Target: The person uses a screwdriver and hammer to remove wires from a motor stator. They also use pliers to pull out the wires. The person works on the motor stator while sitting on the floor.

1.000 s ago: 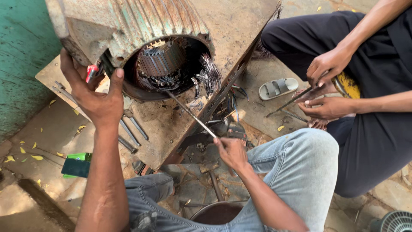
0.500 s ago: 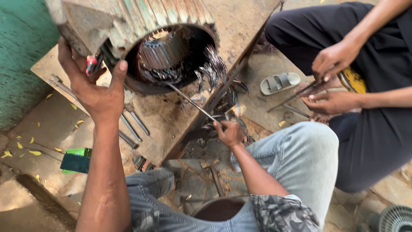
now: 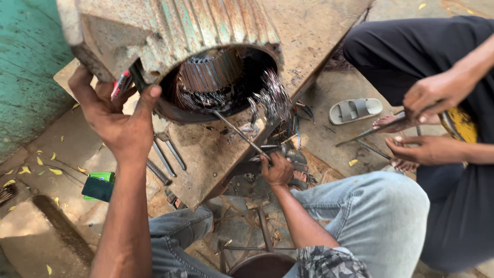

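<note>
Your left hand (image 3: 121, 121) has crept up the rim of the motor housing (image 3: 175, 46), upper left of frame, fingers wrapped on the edge w/ a red-tipped tool (image 3: 119, 85) pinched. Right hand (image 3: 277, 169), centre, fist shut round the metal rod (image 3: 237, 133), now driven deeper under the copper windings (image 3: 270, 98), so prying is underway.

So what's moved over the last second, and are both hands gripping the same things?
The right hand has stayed closed on the metal rod, whose tip remains among the copper windings at the motor housing mouth; its angle barely changed. The left hand keeps its grip on the housing rim, red-handled tool under its fingers. The other person's hands still work a thin rod.
</note>
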